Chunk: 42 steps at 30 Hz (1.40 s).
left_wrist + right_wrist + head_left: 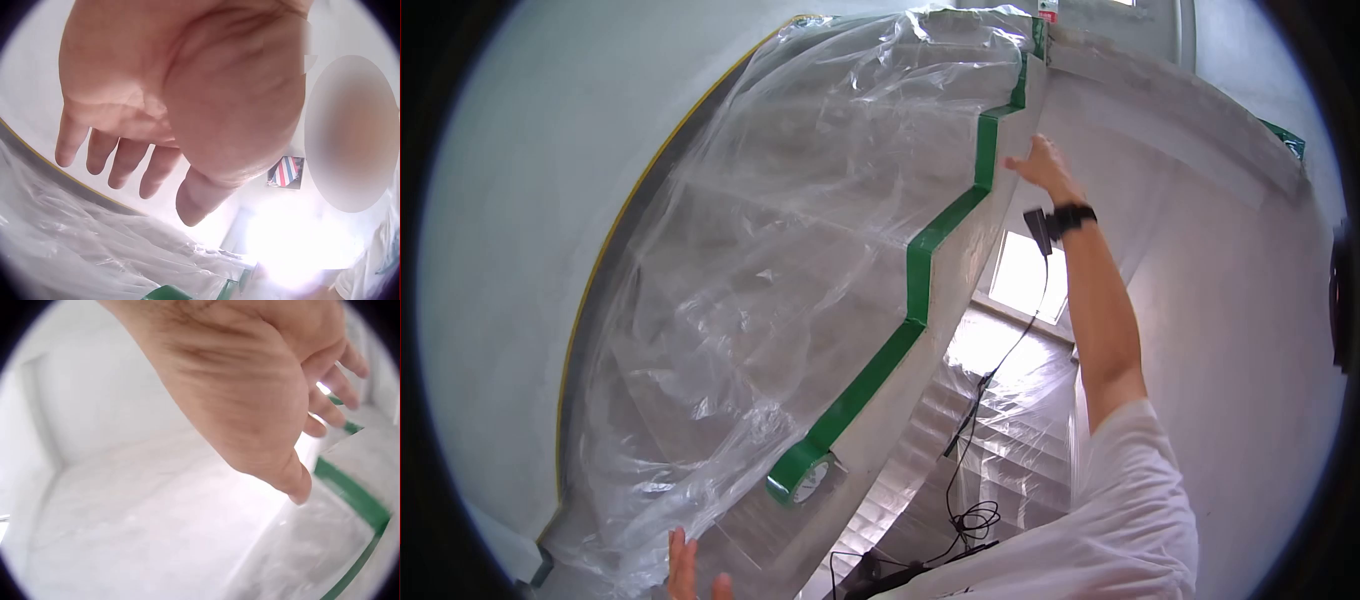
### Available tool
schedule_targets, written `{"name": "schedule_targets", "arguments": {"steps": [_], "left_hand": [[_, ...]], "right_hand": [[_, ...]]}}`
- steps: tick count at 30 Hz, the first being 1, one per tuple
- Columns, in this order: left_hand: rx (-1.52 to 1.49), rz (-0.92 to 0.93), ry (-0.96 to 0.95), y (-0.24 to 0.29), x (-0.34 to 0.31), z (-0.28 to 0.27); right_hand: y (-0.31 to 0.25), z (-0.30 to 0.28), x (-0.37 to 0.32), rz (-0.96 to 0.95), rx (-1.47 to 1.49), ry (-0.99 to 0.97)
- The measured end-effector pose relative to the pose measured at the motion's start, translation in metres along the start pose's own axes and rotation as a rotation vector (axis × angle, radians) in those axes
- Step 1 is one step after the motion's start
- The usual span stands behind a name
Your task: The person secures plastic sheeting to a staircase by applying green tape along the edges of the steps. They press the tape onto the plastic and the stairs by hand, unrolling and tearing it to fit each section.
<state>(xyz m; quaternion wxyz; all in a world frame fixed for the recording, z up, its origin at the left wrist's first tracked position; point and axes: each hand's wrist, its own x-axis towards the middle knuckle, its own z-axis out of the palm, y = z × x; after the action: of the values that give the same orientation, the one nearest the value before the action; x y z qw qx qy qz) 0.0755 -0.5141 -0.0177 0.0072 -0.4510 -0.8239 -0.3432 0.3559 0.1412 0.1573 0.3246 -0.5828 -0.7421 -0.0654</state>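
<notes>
Clear plastic sheeting (pixel 730 250) covers a curved flight of steps. Green tape (pixel 918 285) runs along its right edge in a stepped line. At the tape's lower end, the tape roll (pixel 790 478) hangs on, still joined to the strip. My right hand (pixel 1046 165) is held out beside the upper stretch of tape, its fingers loosely extended and holding nothing. Low in the head view, the fingertips of my left hand (pixel 684 568) show near the sheeting's lower end. In the left wrist view, that hand's fingers are spread and grip nothing.
Below on the right, a lower flight of stairs (pixel 1020 440) also lies under plastic. A black cable (pixel 975 400) trails from my right wrist to a coiled bundle. A bright window (pixel 1028 275) is behind my right forearm. A yellow-edged band (pixel 615 225) borders the sheeting's left side.
</notes>
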Motion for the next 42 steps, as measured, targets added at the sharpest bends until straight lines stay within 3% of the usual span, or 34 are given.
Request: {"name": "schedule_targets", "arguments": {"steps": [1,2,3,4,5,7,9,10,12,13,15,16,17,19,20,21,26,27,28,29,32,35,37,38,40,42], "left_hand": [[-0.003,-0.032,0.046,0.001,-0.003,0.001],[-0.04,0.062,0.068,-0.037,-0.008,0.01],[-0.064,0.129,0.086,-0.079,-0.023,0.022],[-0.133,0.093,0.089,-0.066,-0.017,0.022],[-0.162,-0.111,0.082,-0.039,-0.018,0.024],[-0.16,-0.18,0.039,-0.032,-0.018,0.021],[-0.126,-0.181,0.026,-0.03,-0.028,0.021],[-0.098,-0.225,0.027,-0.029,-0.033,0.02],[-0.031,-0.187,-0.032,-0.028,-0.049,0.019],[-0.025,-0.223,-0.046,-0.053,-0.05,0.027],[-0.036,-0.321,-0.129,-0.076,-0.065,0.032],[-0.032,-0.328,-0.151,-0.072,-0.079,0.032],[-0.015,-0.364,-0.168,-0.073,-0.087,0.034],[-0.03,-0.409,-0.227,-0.067,-0.106,0.042],[-0.015,-0.478,-0.212,-0.069,-0.114,0.044],[-0.007,-0.54,-0.184,-0.073,-0.122,0.046],[-0.082,-0.534,-0.165,-0.085,-0.161,0.05],[-0.066,-0.497,-0.166,-0.077,-0.161,0.049],[-0.001,-0.618,-0.164,-0.091,-0.173,0.053],[-0.019,-0.618,-0.14,-0.099,-0.179,0.055],[-0.011,-0.646,-0.169,-0.114,-0.183,0.053],[0.023,-0.562,-0.215,-0.118,-0.171,0.061],[-0.021,-0.62,-0.291,-0.112,-0.16,0.06],[-0.026,-0.614,-0.295,-0.115,-0.159,0.059],[-0.096,-0.603,-0.335,-0.123,-0.159,0.057],[-0.096,-0.573,-0.336,-0.135,-0.168,0.057]], "right_hand": [[-0.003,-0.001,-0.027,-0.031,-0.011,0.011],[-0.015,-0.018,-0.078,-0.201,0.034,0.021],[-0.034,-0.041,-0.128,-0.338,0.169,-0.12],[-0.054,-0.059,-0.175,-0.556,0.236,-0.168],[-0.091,-0.084,-0.248,-0.848,0.609,-0.533],[-0.124,-0.094,-0.314,-1.322,0.848,-0.689],[-0.141,-0.112,-0.372,-1.544,0.816,-0.698],[-0.152,-0.123,-0.384,-1.559,0.862,-0.727],[-0.168,-0.143,-0.404,-1.602,1.0,-1.021],[-0.185,-0.124,-0.422,-1.599,1.023,-1.058],[-0.196,-0.118,-0.454,-1.622,1.109,-0.938],[-0.205,-0.13,-0.434,-1.936,0.851,-1.098],[-0.21,-0.128,-0.44,-1.922,0.857,-1.11],[-0.219,-0.13,-0.451,-1.876,0.935,-0.935],[-0.221,-0.114,-0.469,-1.775,1.151,-0.798],[-0.225,-0.102,-0.484,-1.767,1.115,-0.83],[-0.243,-0.049,-0.553,-1.67,0.814,-0.338],[-0.232,-0.014,-0.554,-1.253,1.211,-0.866],[-0.214,0.028,-0.556,-1.262,0.984,-0.787],[-0.201,0.068,-0.566,-1.115,0.81,-0.691],[-0.183,0.121,-0.546,-1.037,0.623,-0.588],[-0.194,0.138,-0.52,-1.104,0.453,-0.439],[-0.205,0.147,-0.513,-0.985,0.296,-0.789],[-0.199,0.147,-0.515,-0.98,0.288,-0.787],[-0.173,0.141,-0.518,-0.985,0.298,-0.467],[-0.152,0.076,-0.529,-0.813,0.054,-0.697]]}}
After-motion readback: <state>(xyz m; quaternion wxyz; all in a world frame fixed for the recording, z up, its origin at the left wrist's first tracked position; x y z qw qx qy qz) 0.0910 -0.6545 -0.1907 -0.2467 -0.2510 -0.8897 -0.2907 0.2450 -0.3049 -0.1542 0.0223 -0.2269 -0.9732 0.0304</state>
